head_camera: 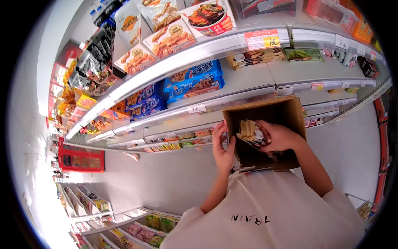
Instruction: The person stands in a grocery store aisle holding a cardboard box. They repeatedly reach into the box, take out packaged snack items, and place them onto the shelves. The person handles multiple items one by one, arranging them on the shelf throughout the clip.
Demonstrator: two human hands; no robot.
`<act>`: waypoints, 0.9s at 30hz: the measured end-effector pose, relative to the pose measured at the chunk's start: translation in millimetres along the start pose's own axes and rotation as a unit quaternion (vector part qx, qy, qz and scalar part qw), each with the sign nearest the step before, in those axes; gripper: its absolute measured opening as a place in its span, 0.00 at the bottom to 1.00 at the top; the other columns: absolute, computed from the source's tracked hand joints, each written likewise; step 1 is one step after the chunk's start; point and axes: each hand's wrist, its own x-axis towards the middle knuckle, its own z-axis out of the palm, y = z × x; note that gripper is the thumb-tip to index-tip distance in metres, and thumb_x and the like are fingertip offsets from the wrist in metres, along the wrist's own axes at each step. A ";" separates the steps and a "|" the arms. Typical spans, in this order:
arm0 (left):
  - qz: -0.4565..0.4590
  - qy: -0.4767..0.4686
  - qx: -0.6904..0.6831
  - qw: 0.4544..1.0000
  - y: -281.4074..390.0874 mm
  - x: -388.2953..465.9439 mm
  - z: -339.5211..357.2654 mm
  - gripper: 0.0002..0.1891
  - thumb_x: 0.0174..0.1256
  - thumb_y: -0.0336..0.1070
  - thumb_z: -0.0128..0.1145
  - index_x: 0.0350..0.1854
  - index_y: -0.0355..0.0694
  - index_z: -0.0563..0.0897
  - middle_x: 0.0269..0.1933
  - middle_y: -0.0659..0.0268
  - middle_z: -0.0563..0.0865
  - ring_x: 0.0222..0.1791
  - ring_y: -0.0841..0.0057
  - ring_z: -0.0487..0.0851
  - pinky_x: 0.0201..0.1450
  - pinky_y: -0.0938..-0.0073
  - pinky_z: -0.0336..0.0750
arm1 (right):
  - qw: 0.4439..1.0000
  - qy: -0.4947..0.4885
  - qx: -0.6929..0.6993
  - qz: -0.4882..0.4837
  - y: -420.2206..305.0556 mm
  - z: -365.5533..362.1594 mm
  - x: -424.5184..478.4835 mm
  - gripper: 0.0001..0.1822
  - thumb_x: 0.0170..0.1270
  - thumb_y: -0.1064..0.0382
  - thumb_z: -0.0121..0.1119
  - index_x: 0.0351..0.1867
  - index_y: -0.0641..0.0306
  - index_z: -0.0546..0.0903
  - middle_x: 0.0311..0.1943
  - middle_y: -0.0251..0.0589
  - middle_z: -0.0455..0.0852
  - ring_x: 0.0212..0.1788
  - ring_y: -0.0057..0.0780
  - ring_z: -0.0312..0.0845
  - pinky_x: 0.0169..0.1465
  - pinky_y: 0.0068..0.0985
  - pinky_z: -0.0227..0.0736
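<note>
A brown cardboard box (293,107) with its top open is held against the front of my pale shirt. My left hand (222,147) presses against the box's left wall, thumb near the rim. Inside the box, my right hand (281,137) grips several tan snack packets (250,132) that stand bunched together. Similar tan packets (258,57) lie on the shelf ahead, beside a green packet (303,55). The bottom of the box is dark, and what else lies in it is hard to tell.
A shelf unit with metal price rails (183,109) runs across in front of me. Blue cookie packs (196,81) and snack boxes (171,39) stand on it. A red cabinet (81,155) stands at the left; another display rack (136,230) is at lower left.
</note>
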 end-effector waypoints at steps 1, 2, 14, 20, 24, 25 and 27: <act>0.006 0.005 0.059 0.998 3.5 -1.5 -2.4 0.18 0.63 0.25 0.65 0.56 0.38 0.80 0.71 0.58 0.74 0.72 0.61 0.71 0.68 0.62 0.68 | 0.996 0.002 0.092 0.005 -2.7 -7.6 -11.3 0.49 0.49 0.62 0.77 0.73 0.57 0.63 0.55 0.47 0.84 0.54 0.43 0.83 0.56 0.34 0.79; 0.060 0.015 0.117 0.991 9.5 1.4 -0.8 0.19 0.64 0.27 0.65 0.58 0.39 0.80 0.71 0.57 0.74 0.71 0.61 0.72 0.69 0.62 0.67 | 0.983 0.006 0.184 0.012 -4.2 -14.6 -21.5 0.50 0.49 0.63 0.78 0.74 0.58 0.61 0.56 0.45 0.84 0.55 0.37 0.82 0.57 0.31 0.78; -0.132 -0.270 -0.110 0.948 67.0 -4.6 36.9 0.48 0.65 0.31 0.70 0.80 0.36 0.48 0.67 0.61 0.73 0.66 0.75 0.73 0.69 0.68 0.70 | 0.908 0.191 0.370 -0.044 -60.4 -2.7 -13.6 0.49 0.60 0.65 0.75 0.78 0.64 0.56 0.64 0.38 0.75 0.64 0.25 0.73 0.67 0.28 0.69; -0.317 -0.166 -0.311 0.880 37.2 -14.7 28.6 0.37 0.70 0.32 0.60 0.78 0.40 0.58 0.67 0.63 0.75 0.68 0.75 0.72 0.71 0.69 0.67 | 0.846 0.220 0.486 -0.017 -38.8 6.0 -14.8 0.36 0.73 0.60 0.64 0.77 0.68 0.61 0.60 0.41 0.82 0.59 0.24 0.78 0.63 0.25 0.72; -0.317 -0.170 -0.354 0.863 44.1 -16.0 26.9 0.35 0.70 0.32 0.56 0.79 0.41 0.59 0.71 0.62 0.74 0.71 0.73 0.72 0.73 0.68 0.65 | 0.772 0.272 0.573 0.044 -26.0 10.0 -14.8 0.25 0.77 0.58 0.59 0.69 0.67 0.72 0.47 0.35 0.89 0.48 0.19 0.84 0.47 0.22 0.79; -0.312 -0.168 -0.376 0.856 43.1 -16.8 26.6 0.37 0.69 0.33 0.57 0.79 0.41 0.58 0.71 0.61 0.73 0.71 0.70 0.73 0.72 0.65 0.69 | 0.762 0.268 0.587 0.054 -13.6 12.1 -17.0 0.23 0.78 0.57 0.58 0.68 0.66 0.74 0.46 0.35 0.89 0.46 0.20 0.84 0.43 0.22 0.80; -0.331 -0.166 -0.404 0.837 40.5 -19.9 21.9 0.37 0.66 0.38 0.56 0.78 0.39 0.60 0.71 0.57 0.74 0.67 0.65 0.78 0.70 0.59 0.73 | 0.739 0.257 0.618 0.078 -10.1 12.3 -19.5 0.21 0.80 0.51 0.53 0.62 0.63 0.78 0.44 0.33 0.89 0.38 0.21 0.84 0.30 0.21 0.78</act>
